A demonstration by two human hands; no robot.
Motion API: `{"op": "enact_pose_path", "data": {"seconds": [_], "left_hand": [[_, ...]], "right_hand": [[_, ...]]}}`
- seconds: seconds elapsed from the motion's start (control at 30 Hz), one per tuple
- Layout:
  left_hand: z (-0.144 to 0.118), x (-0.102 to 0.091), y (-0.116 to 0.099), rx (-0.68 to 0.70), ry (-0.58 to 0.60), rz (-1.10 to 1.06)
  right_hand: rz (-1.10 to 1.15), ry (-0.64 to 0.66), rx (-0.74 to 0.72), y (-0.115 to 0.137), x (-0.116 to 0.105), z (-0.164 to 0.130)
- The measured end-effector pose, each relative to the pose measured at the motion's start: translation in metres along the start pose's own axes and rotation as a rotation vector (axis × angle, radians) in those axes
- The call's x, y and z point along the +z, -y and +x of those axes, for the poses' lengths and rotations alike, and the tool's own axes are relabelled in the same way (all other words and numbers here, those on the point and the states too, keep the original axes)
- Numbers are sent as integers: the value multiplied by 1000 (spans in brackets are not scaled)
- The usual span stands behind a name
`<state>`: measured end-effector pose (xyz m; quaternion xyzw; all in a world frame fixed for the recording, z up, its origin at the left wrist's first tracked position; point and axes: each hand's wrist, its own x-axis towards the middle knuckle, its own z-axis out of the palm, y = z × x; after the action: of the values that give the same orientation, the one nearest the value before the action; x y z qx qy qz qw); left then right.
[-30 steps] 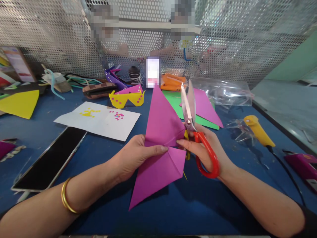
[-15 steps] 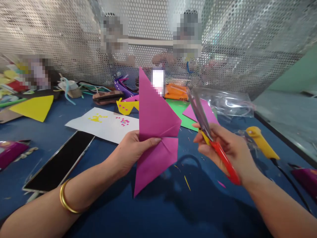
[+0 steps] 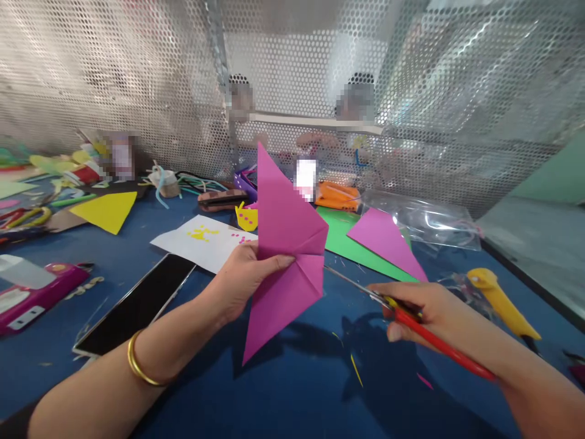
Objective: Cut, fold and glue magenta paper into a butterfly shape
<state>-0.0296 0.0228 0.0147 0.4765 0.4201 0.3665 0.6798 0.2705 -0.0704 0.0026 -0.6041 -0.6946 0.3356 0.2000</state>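
Observation:
My left hand [image 3: 244, 274] pinches a piece of pink paper [image 3: 286, 213] near its middle, thumb on the front. The paper stands upright above the table, pointed at top and bottom, with creases and a slit running in from its right edge. In my right hand [image 3: 429, 311] is a pair of scissors [image 3: 450, 350] with red and yellow handles. Their blades look closed and point left, the tip close to the paper's right edge by the slit; whether it touches I cannot tell.
Behind lie a white sheet [image 3: 183, 241] with yellow and pink bits, green paper [image 3: 340, 235] and a pink piece [image 3: 388, 238]. A black phone-like slab [image 3: 137, 305] is at left, a yellow glue gun [image 3: 503, 302] at right. A perforated metal screen [image 3: 292, 36] stands at the back.
My right hand has lowered the scissors from pointing up to pointing left at the paper's edge. The left hand still holds the paper. The camera view has shifted a little.

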Motion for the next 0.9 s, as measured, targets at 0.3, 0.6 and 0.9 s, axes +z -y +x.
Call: {"op": "enact_pose_path", "data": {"seconds": [0.3,0.6,0.9], "left_hand": [[3,-1,-3,-25,13,-44],[5,-1,4,-63,39,54],[4,2,5,-79,97,95]], "right_hand": [[82,6,-36,-7,-2,0],[69,70,-15,-4,3,4],[87,144,4,0,6,3]]}}
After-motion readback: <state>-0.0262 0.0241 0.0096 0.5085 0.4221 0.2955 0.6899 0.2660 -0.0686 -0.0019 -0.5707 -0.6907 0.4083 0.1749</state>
